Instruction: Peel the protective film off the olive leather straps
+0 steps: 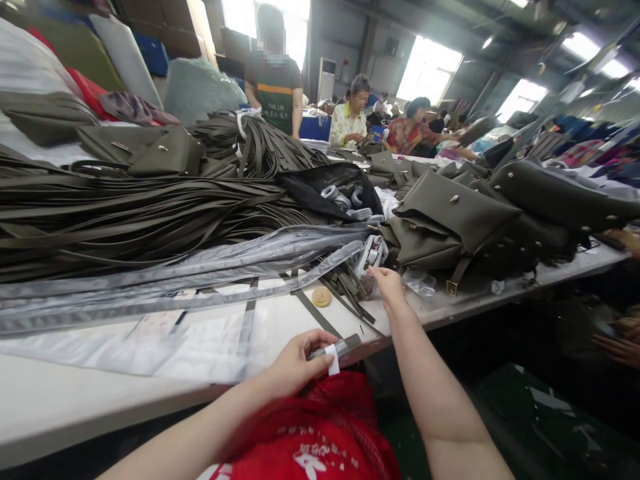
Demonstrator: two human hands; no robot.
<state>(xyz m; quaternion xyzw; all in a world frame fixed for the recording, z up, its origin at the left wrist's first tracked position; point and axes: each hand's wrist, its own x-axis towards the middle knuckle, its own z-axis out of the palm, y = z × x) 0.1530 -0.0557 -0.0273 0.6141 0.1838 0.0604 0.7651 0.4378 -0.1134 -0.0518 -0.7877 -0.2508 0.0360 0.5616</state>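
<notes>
My left hand (305,357) is closed around a short folded grey-green strap (349,344) at the table's front edge. A white strip (332,359) crosses that strap beside my thumb. Farther forward, my right hand (387,283) has its fingertips together at the lower end of a white object (373,253), whose kind I cannot make out. What the fingertips pinch, if anything, is too small to tell. Short loose straps (345,280) lie just left of these fingers. A round yellowish disc (321,297) rests on the table between my hands.
Long dark straps (150,207) are heaped on the left, with grey plastic-covered strips (210,267) before them. A black bag (330,187) holds white rolls. Olive bags (450,207) pile up on the right. Several people work behind the white table (125,393); another person's hand (620,348) shows far right.
</notes>
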